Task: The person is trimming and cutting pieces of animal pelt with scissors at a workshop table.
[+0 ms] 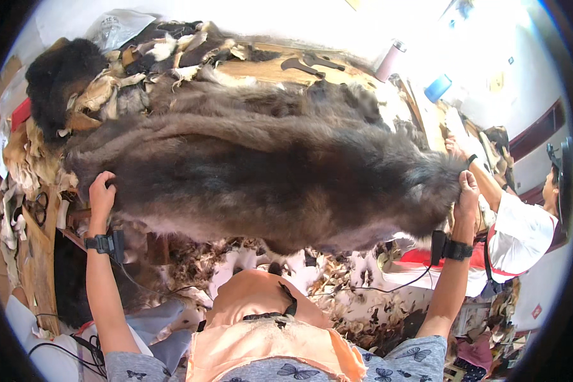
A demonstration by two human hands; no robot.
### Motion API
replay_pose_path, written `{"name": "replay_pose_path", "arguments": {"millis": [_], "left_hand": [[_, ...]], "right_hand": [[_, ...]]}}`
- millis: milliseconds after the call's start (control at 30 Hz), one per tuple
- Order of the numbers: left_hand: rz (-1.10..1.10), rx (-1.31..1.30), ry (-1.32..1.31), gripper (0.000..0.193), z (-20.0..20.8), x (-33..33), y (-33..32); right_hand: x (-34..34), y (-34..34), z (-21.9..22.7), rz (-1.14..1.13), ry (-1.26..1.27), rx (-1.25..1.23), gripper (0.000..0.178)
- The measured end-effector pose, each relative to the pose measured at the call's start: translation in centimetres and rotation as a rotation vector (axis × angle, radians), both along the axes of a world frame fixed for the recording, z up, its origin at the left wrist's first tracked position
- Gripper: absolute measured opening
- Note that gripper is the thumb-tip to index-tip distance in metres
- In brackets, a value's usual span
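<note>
A large dark brown fur pelt is stretched out wide in front of me. My left hand grips its left end and my right hand grips its right end. Both wrists wear black bands with cables. The pelt hangs over the front of a wooden worktable and hides most of it. Behind it lie more grey-brown pelts.
A black fur and pale fur scraps pile up at the back left. Scissors lie at the left. Fur trimmings litter the floor. Another person in a white sleeve works at the right. A pink cylinder stands behind.
</note>
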State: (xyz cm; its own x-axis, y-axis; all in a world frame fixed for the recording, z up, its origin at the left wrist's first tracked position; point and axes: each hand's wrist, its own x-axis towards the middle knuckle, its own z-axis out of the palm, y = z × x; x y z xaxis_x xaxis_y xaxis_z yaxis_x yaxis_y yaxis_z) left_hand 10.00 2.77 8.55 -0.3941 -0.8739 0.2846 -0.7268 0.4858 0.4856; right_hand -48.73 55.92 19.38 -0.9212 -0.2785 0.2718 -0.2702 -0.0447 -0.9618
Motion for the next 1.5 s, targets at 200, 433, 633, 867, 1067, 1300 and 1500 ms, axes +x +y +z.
{"name": "replay_pose_path", "arguments": {"millis": [200,433,633,867,1067,1300,1500], "left_hand": [[0.058,-0.100,0.080,0.024,1.7,1.5,0.5],[0.235,-0.143,0.104,0.026,5.4,4.8,-0.4],[0.221,-0.139,0.061,0.027,4.9,6.2,-1.4],[0.228,-0.154,-0.020,0.029,3.6,6.1,-0.8],[0.194,-0.094,-0.048,0.033,3.5,5.6,0.9],[0.119,-0.051,-0.230,0.042,1.8,6.9,-2.3],[0.140,-0.163,-0.276,0.039,-0.3,12.5,-6.1]], "right_hand": [[0.7,-0.3,-1.6,0.000,-0.008,0.159,0.010],[2.3,1.0,-5.3,-0.072,0.021,0.406,0.010],[3.7,2.6,-9.9,-0.049,0.067,0.603,0.012],[4.7,2.5,-10.9,-0.080,-0.001,0.526,0.010],[5.5,1.9,-9.9,-0.077,-0.065,0.559,0.010],[7.9,2.2,-8.5,-0.153,0.046,0.711,0.022],[8.4,1.0,-7.8,-0.182,-0.200,0.401,0.022]]}}
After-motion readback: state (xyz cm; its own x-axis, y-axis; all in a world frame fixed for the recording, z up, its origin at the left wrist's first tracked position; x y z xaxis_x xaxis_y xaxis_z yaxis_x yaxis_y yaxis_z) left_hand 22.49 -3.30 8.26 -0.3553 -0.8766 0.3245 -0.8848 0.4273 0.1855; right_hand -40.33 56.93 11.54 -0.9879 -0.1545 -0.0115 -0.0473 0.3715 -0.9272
